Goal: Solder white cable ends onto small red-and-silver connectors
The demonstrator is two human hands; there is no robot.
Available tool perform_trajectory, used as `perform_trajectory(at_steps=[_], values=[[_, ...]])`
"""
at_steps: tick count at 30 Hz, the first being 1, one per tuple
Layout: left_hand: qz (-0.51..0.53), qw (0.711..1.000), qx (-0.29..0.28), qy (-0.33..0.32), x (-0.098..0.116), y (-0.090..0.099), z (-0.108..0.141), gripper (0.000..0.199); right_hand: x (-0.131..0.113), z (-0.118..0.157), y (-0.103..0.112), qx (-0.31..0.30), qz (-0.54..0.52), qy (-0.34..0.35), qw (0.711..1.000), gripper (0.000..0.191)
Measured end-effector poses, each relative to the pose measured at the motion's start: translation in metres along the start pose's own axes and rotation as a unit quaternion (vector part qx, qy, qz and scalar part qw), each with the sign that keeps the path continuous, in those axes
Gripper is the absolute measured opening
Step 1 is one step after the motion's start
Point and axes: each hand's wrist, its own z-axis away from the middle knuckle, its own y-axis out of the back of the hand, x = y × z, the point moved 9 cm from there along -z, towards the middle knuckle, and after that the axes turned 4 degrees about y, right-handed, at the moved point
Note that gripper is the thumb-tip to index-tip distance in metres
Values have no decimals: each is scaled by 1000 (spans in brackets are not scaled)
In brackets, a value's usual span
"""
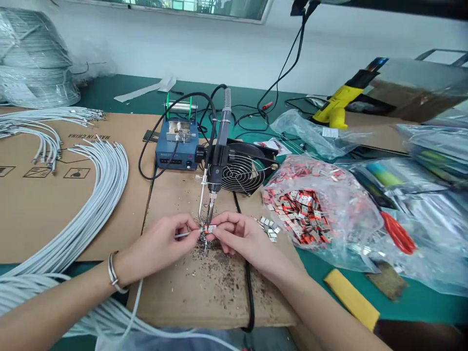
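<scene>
My left hand [174, 237] pinches the end of a light grey cable [183, 235], whose length runs back under the wrist. Opposite it, my right hand [239, 234] is closed on a small metal connector [211, 228] with an orange-red part. Cable end and connector meet right below the tip of a soldering iron [211, 207], which hangs upright in a stand. A thin metal feed tube [202, 195] comes down beside the iron. Whether the tip touches the joint is too small to tell. Dark solder bits [219, 275] litter the cardboard [175, 302] beneath.
A blue solder feeder [177, 151] and a round fan [243, 173] stand behind. Bundled grey cables [106, 195] lie left. To the right are loose connectors [269, 228], a bag of connectors [303, 214], red-handled tool [398, 233], yellow sponge [351, 298] and yellow heat gun [340, 100].
</scene>
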Motion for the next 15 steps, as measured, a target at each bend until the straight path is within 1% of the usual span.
perform_trajectory(at_steps=[7,11,15], values=[[8,1000,0,20,0,1,2,17,-2,1,-2,0,-13,2,1000,23],[-2,1000,-7,18,0,1,2,18,-4,2,-3,-4,-12,4,1000,22],[-6,1000,-2,21,-1,2,2,16,-4,2,-2,3,-18,5,1000,21]])
